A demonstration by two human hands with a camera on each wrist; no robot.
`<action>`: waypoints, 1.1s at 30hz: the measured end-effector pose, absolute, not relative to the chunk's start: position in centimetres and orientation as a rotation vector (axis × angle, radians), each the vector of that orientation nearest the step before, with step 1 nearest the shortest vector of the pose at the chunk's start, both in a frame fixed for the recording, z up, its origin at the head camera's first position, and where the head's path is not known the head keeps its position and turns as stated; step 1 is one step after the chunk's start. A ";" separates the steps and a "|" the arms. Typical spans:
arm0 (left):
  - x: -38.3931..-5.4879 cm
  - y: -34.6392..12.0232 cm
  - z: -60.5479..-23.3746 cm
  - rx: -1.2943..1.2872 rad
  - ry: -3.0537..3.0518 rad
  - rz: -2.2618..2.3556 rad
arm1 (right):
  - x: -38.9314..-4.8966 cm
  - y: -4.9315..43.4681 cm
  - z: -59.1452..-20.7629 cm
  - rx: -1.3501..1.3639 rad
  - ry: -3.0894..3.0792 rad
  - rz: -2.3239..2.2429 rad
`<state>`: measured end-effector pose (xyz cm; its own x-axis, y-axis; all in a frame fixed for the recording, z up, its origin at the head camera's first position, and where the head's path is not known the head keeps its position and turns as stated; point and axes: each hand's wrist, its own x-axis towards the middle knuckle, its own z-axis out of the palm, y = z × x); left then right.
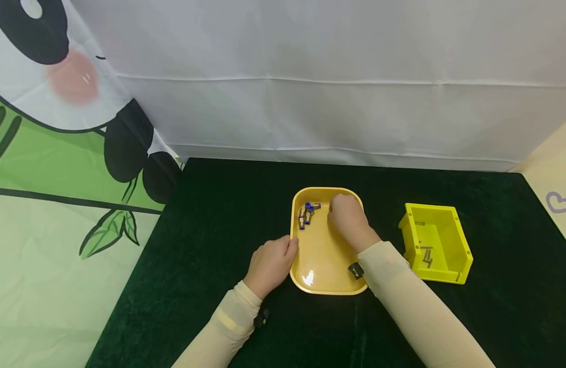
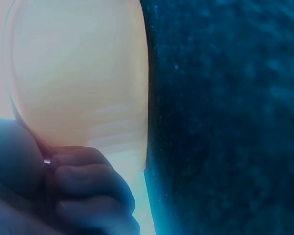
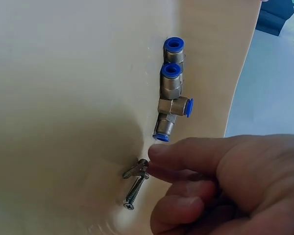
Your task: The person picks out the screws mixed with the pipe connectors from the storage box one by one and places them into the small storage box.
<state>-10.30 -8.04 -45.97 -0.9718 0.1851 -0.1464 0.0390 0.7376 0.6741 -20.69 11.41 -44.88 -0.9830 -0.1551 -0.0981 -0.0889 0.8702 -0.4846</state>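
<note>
The person's left hand point(image 1: 271, 263) grips the left rim of a yellow tray point(image 1: 317, 260), which lies on the dark green tabletop point(image 1: 218, 220). At the tray's far right, the right hand point(image 1: 349, 217) has bent fingers at a few screws point(image 3: 132, 196); whether it pinches one cannot be told. Blue-collared metal fittings point(image 3: 171, 88) cluster far left in the tray. Right of it stands a bright yellow bin point(image 1: 441, 275) holding screws.

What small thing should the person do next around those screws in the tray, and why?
Probably the right hand should pinch one of the screws: its index fingertip is right by them, and the left hand holds the tray by its edge. What look like similar screws lie in the yellow bin, perhaps where these belong.
</note>
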 end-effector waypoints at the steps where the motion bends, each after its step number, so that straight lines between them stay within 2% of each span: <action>1: -10.3 -8.0 -46.0 0.175 2.737 1.051 | -20.7 11.4 -44.9 -0.190 2.898 -0.750; 33: -10.6 -7.5 -46.4 0.150 2.749 1.034 | -20.3 12.3 -45.9 -0.302 2.947 -0.734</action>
<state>-10.57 -7.46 -46.45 -0.9747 0.1647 -0.1509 0.0244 0.7500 0.6610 -20.31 12.33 -45.91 -0.9765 -0.2121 -0.0388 -0.1691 0.8650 -0.4724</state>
